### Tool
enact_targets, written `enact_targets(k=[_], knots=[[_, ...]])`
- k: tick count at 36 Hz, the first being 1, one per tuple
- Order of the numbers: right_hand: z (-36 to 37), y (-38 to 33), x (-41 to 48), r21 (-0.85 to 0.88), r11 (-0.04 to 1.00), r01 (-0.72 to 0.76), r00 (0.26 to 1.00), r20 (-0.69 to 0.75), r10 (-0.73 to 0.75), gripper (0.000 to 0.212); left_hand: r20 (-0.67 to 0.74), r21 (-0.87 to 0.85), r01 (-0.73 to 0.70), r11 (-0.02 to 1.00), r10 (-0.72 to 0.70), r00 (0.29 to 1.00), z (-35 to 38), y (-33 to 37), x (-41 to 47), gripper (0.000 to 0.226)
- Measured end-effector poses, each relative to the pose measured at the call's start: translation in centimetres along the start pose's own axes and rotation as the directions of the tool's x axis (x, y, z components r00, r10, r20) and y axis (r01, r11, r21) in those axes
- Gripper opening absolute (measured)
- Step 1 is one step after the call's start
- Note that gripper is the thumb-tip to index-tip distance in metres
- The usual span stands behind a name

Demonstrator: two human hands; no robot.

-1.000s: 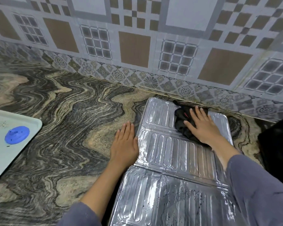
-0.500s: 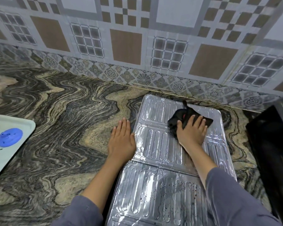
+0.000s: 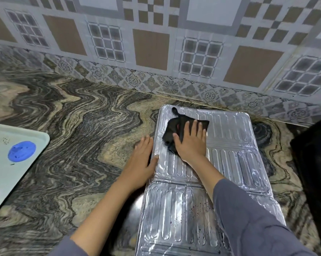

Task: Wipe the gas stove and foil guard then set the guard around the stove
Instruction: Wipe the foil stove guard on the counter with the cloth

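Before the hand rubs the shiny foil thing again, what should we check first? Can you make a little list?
1. Crumpled black cloth sits under the right hand, flat on the foil: ok.
2. Left hand steadies the left edge of the ribbed silver foil guard, thumb on it: ok.
3. Guard lies flat on the swirly marble counter: ok.
4. Near panel has dark specks and is not clean yet: not ok.
5. Room to wipe rightward, no objects on the far panel: ok.
6. Black stove at the right edge, whether it is clean: cannot tell.
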State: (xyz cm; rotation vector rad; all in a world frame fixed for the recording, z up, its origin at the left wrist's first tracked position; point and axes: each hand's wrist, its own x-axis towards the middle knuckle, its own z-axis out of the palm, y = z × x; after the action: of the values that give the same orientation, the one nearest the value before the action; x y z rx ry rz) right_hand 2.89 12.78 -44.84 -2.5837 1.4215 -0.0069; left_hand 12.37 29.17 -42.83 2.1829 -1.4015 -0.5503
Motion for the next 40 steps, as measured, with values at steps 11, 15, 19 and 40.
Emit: enact_targets(k=[11, 15, 19, 40], knots=[[-0.1, -2.2, -0.3, 0.008, 0.998, 0.064, 0.996, 0.066, -0.064, 0.078, -0.01, 0.309, 0.05, 0.95, -0.049, 0.999, 2.8, -0.5, -2.9, 0.059], [0.2, -3.7, -0.5, -0.01, 0.985, 0.175, 0.979, 0.11, -0.173, 0.08, -0.045, 0.292, 0.07, 0.954, -0.06, 0.997, 3.0, -0.4, -2.9, 0.057], [0.2, -3.7, -0.5, -0.027, 0.95, 0.31, 0.945, 0.123, -0.305, 0.072, -0.083, 0.281, 0.086, 0.956, -0.065, 0.994, 3.1, -0.1, -2.9, 0.054], [-3.0, 11.7, -5.4, -0.045, 0.975, 0.219, 0.971, 0.103, -0.213, 0.057, -0.07, 0.315, 0.098, 0.944, -0.08, 0.994, 3.3, 0.1, -2.7, 0.052]])
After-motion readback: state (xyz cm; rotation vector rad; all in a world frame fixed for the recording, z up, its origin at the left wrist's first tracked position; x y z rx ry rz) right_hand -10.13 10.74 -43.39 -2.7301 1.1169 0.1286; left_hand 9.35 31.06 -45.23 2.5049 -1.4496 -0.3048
